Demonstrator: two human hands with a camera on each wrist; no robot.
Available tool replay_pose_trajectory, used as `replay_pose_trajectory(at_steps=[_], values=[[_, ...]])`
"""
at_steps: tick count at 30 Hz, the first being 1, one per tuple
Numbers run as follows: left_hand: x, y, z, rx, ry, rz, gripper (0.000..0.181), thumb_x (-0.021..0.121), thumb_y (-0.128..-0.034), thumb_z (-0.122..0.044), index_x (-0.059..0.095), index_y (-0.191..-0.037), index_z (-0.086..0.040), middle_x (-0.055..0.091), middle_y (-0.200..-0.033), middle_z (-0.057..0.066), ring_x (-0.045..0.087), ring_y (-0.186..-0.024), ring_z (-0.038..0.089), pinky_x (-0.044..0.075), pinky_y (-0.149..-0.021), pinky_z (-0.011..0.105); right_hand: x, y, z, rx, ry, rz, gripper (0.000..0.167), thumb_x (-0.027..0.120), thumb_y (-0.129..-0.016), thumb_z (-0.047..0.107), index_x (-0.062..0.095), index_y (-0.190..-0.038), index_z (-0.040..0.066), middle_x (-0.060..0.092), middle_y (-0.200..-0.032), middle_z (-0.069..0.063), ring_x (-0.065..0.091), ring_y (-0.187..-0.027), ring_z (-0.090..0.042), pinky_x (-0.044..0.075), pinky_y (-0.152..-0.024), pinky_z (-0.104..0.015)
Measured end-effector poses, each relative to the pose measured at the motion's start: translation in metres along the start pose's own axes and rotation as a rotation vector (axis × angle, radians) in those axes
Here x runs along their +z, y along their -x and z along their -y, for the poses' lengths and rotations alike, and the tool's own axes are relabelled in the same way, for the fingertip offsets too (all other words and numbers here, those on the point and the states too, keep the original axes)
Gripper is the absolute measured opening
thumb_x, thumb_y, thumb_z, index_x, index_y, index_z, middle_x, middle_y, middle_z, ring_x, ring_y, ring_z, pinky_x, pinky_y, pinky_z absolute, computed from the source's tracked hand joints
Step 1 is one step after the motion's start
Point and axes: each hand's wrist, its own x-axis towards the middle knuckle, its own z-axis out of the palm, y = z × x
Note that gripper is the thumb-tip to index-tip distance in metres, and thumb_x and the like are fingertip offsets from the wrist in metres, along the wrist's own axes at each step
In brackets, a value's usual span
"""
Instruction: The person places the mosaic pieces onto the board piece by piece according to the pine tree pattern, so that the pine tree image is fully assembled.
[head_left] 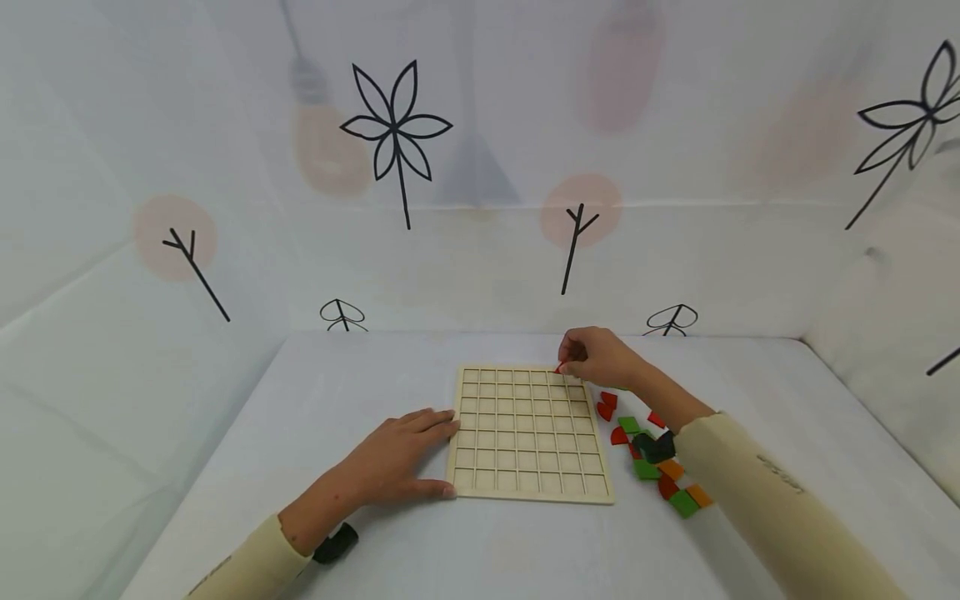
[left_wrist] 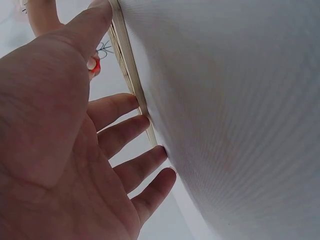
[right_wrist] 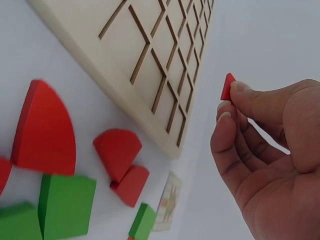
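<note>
Left fingers [left_wrist: 125, 132], spread, touched the board [head_left: 486, 458]; right fingers [right_wrist: 227, 139] pinched 1 red piece [right_wrist: 227, 87] by its side, risking slippage.

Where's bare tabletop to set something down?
Bare table lies left of the grid board, beyond the left hand, and along the board's near edge. Crowded: right of the board, with scattered red, green and orange pieces, and the far right corner, where the right hand pinches a red piece.
</note>
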Motion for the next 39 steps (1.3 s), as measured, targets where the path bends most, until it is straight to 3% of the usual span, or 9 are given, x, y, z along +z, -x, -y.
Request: replay_pose_trajectory(at_steps=[19,29,39], values=[[-0.004,0.0,-0.004,0.019,0.015,-0.007,0.089,0.075,-0.0904,-0.066,0.048,-0.161,-0.02,0.042,-0.168,0.001,0.039,-0.155,0.033,0.041,-0.117,0.058,0.028,-0.029,0.017,-0.052,-0.014,0.05,0.007,0.073,-0.099,0.003,0.066,-0.098,0.002,0.07,-0.091,-0.007,0.06,-0.08,-0.018,0.05,-0.077,-0.035],[-0.003,0.001,-0.004,-0.001,0.005,0.006,0.091,0.074,-0.0896,-0.069,0.046,-0.163,-0.022,0.04,-0.169,-0.002,0.037,-0.156,0.03,0.04,-0.118,0.057,0.041,-0.037,0.019,-0.076,0.018,0.029,0.007,0.072,-0.099,0.004,0.067,-0.096,0.004,0.069,-0.09,-0.006,0.061,-0.081,-0.018,0.051,-0.079,-0.039],[-0.003,0.001,-0.004,-0.007,0.007,0.01,0.091,0.074,-0.0897,-0.068,0.046,-0.162,-0.021,0.041,-0.169,-0.001,0.037,-0.156,0.03,0.04,-0.118,0.058,0.049,-0.041,0.02,-0.047,0.047,0.046,0.006,0.07,-0.102,0.006,0.067,-0.096,0.006,0.068,-0.09,-0.003,0.061,-0.08,-0.017,0.051,-0.078,-0.039]])
